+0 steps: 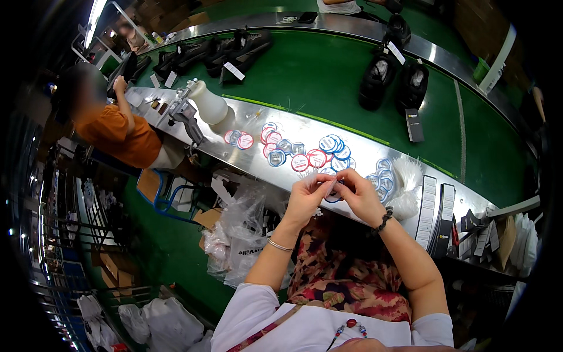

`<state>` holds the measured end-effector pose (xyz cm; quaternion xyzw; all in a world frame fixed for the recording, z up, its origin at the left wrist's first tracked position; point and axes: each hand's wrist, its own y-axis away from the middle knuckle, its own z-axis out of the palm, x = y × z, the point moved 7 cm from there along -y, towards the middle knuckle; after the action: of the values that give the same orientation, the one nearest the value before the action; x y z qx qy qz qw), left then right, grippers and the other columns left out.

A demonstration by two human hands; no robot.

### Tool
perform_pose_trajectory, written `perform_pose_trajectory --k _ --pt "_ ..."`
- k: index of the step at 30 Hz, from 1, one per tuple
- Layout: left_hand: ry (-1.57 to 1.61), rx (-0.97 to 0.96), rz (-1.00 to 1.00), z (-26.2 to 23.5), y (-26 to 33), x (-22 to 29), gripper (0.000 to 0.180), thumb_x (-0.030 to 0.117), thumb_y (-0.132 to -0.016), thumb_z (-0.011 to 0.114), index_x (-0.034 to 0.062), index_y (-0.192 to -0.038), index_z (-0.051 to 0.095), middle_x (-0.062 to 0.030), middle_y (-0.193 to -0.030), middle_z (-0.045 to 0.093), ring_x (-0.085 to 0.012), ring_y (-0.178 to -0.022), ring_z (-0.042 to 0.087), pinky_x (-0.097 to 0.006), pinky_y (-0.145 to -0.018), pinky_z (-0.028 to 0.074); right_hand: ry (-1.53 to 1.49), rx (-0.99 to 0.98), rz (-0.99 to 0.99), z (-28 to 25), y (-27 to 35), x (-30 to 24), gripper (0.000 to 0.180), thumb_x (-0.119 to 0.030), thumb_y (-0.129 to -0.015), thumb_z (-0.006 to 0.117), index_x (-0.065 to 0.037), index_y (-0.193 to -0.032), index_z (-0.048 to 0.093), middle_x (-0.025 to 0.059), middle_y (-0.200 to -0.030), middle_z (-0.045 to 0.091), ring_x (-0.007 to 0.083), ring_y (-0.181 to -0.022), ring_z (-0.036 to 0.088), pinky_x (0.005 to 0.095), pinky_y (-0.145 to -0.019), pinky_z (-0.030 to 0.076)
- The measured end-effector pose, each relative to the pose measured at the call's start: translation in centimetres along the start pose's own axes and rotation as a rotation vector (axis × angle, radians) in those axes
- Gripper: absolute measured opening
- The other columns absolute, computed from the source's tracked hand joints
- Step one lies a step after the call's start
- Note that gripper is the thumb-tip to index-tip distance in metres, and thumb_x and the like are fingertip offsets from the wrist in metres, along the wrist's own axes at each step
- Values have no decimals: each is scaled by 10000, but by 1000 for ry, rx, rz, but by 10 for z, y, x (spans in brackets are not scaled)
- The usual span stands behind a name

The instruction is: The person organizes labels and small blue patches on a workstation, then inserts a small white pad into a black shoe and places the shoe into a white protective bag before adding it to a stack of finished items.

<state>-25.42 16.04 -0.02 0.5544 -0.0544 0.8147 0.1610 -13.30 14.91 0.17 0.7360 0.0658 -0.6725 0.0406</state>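
Observation:
My left hand (307,199) and my right hand (362,198) meet over the metal bench edge. Their fingertips pinch a small round paper tag (332,186), seen nearly edge-on; its print is hidden. Thin clear plastic strands (311,174) fan out by my left fingers. Just beyond my hands lie red-rimmed round tags (316,158) and blue-rimmed round tags (341,162) in loose overlapping groups. To the right of my right hand are further blue-rimmed tags (384,176) and a bundle of clear plastic fasteners (406,186).
A spray gun (189,120) with a white cup stands on the bench at left. Black shoes (375,79) with hanging labels sit on the green conveyor (328,76). Label strips (427,208) lie at right. A co-worker in an orange shirt (108,132) is at far left.

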Motion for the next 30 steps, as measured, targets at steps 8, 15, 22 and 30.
perform_pose_trajectory --k 8,15,22,30 --pt "-243 135 169 -46 -2 32 84 56 -854 577 4 -898 627 31 -759 581 -19 -656 494 -165 -549 376 -195 -354 225 44 -33 -2 238 -223 -899 513 -49 -1061 520 30 -799 583 86 -682 567 202 -563 445" --pt "-533 317 412 -100 3 137 68 29 -845 582 -5 -897 609 34 -756 567 -27 -665 508 -168 -596 401 -162 -470 347 76 -49 7 457 -299 -933 438 -59 -1314 356 111 -1003 551 137 -751 613 239 -583 495" --pt "-815 388 345 -159 -43 159 100 57 -836 577 -31 -876 603 16 -767 569 -40 -688 502 -187 -594 388 -158 -307 328 49 -44 23 338 -254 -912 495 -27 -1163 500 59 -889 598 95 -726 584 225 -603 480" --pt "-1165 368 378 -213 -134 118 241 155 -802 607 -59 -722 530 -108 -570 539 -165 -506 423 -339 -492 367 -152 -154 365 7 -29 31 256 -213 -907 491 -18 -1063 547 73 -874 611 114 -712 600 228 -583 479"
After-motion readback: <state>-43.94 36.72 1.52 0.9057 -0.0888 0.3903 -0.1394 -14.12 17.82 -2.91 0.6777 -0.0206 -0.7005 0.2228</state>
